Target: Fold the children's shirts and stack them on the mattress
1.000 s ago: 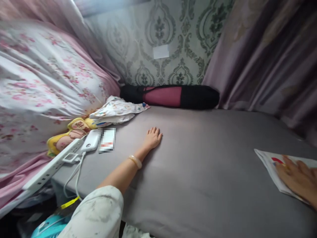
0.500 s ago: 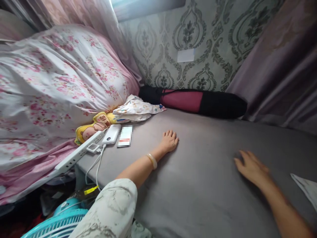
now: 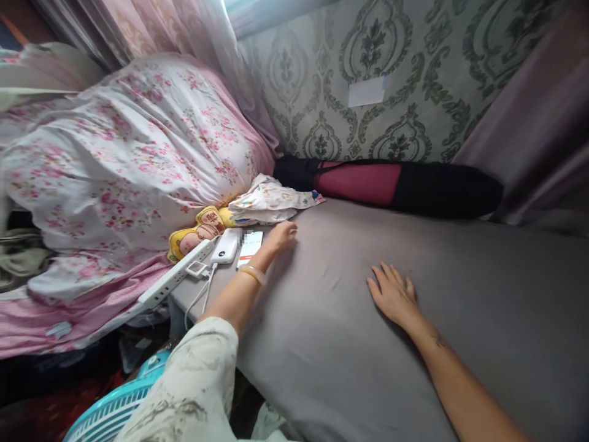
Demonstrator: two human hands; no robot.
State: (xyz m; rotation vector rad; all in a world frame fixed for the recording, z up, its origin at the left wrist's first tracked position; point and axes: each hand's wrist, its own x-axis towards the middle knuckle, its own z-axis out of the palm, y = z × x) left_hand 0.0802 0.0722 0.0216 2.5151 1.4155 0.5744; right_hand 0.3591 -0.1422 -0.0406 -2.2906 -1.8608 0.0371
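My left hand (image 3: 280,238), a pale bangle on its wrist, is at the near edge of the crumpled printed white cloth (image 3: 271,201). Its fingers look curled in, and whatever they may hold is hidden. Just left of that wrist lies a phone (image 3: 251,247) with a lit screen. Flat on the grey sheet (image 3: 331,344), my right hand (image 3: 394,292) rests open, fingers spread, holding nothing. Faint creases run across the sheet between the two hands.
Beside the phone are a white power bank (image 3: 226,247), a plugged-in cable, a power strip (image 3: 177,276) and a yellow plush toy (image 3: 186,240). A black and dark-red long bag (image 3: 359,181) lies along the wall. A turquoise fan (image 3: 115,405) stands below the bed edge.
My left hand has moved left and away from me, towards the white cloth, its fingers curling from a flat spread. My right hand has come left across the sheet. The view has shifted slightly.
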